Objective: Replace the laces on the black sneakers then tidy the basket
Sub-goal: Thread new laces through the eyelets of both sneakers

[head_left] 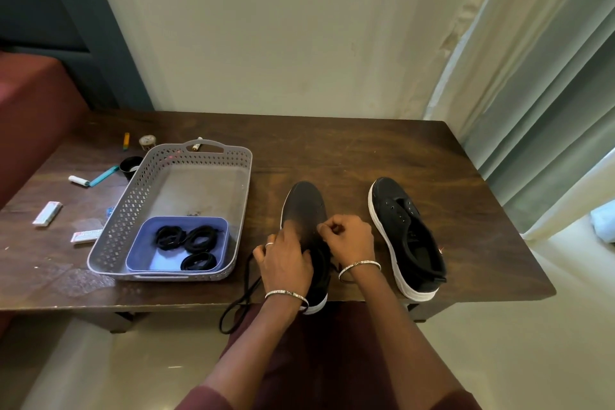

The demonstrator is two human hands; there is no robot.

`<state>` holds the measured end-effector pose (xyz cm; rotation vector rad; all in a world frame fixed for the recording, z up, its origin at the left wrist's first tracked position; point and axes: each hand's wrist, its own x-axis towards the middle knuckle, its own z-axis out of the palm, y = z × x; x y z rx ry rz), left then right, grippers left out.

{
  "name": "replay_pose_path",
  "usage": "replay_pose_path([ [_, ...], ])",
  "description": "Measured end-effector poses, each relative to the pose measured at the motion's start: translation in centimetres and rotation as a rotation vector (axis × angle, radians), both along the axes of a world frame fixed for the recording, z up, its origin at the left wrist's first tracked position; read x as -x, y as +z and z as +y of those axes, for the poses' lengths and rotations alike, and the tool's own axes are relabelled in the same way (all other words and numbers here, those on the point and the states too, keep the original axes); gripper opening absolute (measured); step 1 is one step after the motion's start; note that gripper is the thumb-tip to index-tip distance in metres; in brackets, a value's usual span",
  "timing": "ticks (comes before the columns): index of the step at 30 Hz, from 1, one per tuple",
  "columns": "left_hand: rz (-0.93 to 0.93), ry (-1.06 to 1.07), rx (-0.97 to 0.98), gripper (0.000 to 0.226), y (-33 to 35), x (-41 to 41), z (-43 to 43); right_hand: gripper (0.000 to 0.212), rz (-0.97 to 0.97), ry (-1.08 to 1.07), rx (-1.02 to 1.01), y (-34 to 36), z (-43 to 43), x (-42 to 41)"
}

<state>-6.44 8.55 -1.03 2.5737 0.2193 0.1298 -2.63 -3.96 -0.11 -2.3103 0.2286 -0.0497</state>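
Observation:
Two black sneakers with white soles stand on the wooden table. Both my hands work on the left sneaker. My left hand holds its side by the eyelets, fingers curled over the upper. My right hand pinches a black lace at the eyelets; a loop of that lace hangs over the table's front edge. The right sneaker stands apart with no lace in its eyelets. A grey perforated basket at the left holds a blue tray with three coiled black laces.
Small items lie left of and behind the basket: a black tape roll, a teal pen, a white tube, two white packets, a pencil stub. A curtain hangs at the right; a red seat is at the left.

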Motion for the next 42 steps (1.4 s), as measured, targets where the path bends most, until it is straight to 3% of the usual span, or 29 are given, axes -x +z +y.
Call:
replay_pose_path([
  [3,0.042,-0.039,-0.003,0.04,-0.1,-1.3,0.7,0.006,-0.058,0.022,0.046,-0.1,-0.4,0.3],
  [9,0.013,-0.069,-0.031,0.049,-0.3,-1.7,1.0,0.014,-0.164,0.045,0.184,-1.4,-0.4,1.0],
  [17,-0.063,-0.091,-0.038,0.037,-0.6,-2.2,1.8,0.011,-0.219,0.044,0.309,-1.9,0.0,-0.1],
  [21,-0.09,-0.088,-0.052,0.036,-0.9,-2.0,1.9,0.017,-0.116,-0.07,0.108,-1.0,0.2,-0.6],
  [25,-0.079,-0.095,-0.066,0.036,-0.7,-2.2,1.7,0.004,0.203,-0.135,-0.39,0.5,0.4,-0.8],
  [27,-0.079,-0.09,-0.062,0.034,-0.4,-2.4,1.5,0.02,0.348,-0.197,-0.57,0.7,0.2,-1.1],
  [29,-0.073,-0.092,-0.044,0.029,-0.3,-2.8,1.4,0.031,0.39,-0.194,-0.613,0.5,0.1,-1.6],
  [31,-0.054,-0.113,0.004,0.026,-0.1,-3.2,1.5,0.026,0.394,-0.157,-0.604,0.2,0.1,-1.9],
  [34,-0.041,-0.154,0.048,0.023,0.1,-3.9,1.6,0.018,0.318,-0.101,-0.523,0.1,0.3,-2.2],
  [38,-0.043,-0.178,0.047,0.024,0.1,-4.3,1.9,0.009,-0.031,0.116,0.08,-0.2,0.1,-1.4],
  [42,-0.058,-0.197,0.023,0.027,0.0,-4.4,2.0,0.005,-0.393,0.396,0.419,-1.3,-1.3,-0.4],
])
